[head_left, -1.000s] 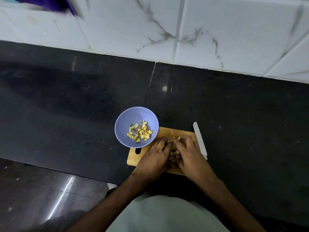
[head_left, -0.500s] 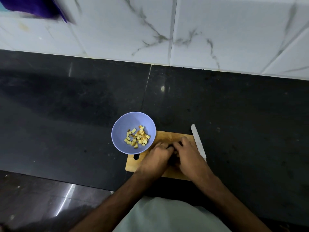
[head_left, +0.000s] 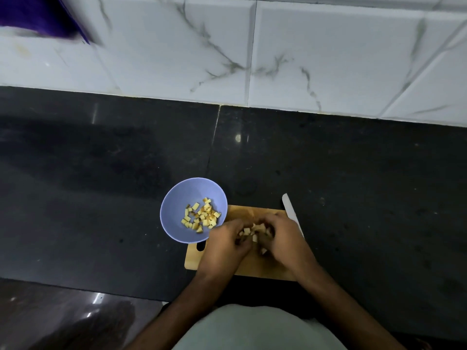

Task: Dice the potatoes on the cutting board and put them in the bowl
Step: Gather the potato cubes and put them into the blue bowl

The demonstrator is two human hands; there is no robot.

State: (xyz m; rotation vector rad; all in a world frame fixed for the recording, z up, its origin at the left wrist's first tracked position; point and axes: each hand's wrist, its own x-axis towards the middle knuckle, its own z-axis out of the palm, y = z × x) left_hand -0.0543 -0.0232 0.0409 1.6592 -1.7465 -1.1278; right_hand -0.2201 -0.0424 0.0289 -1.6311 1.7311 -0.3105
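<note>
A wooden cutting board [head_left: 265, 267] lies on the black counter. Over its middle, my left hand [head_left: 223, 245] and my right hand [head_left: 284, 242] cup a heap of diced potato [head_left: 255, 231] between them, fingers curled round the pieces, which show in the gap between the hands. A lilac bowl [head_left: 177, 205] stands at the board's left far corner and holds several yellow potato cubes [head_left: 202, 218]. A white knife [head_left: 290, 210] lies along the board's right edge, partly hidden by my right hand.
The black stone counter [head_left: 101, 185] spreads wide to the left, right and behind the board. A white marble-tiled wall [head_left: 252, 51] rises at the back. A purple object [head_left: 38, 16] hangs at the top left. The counter's front edge runs just below the board.
My two hands have gathered the diced potato from the board and lifted it a little between them; the cubes now show between the fingers. Bowl and knife have stayed put.
</note>
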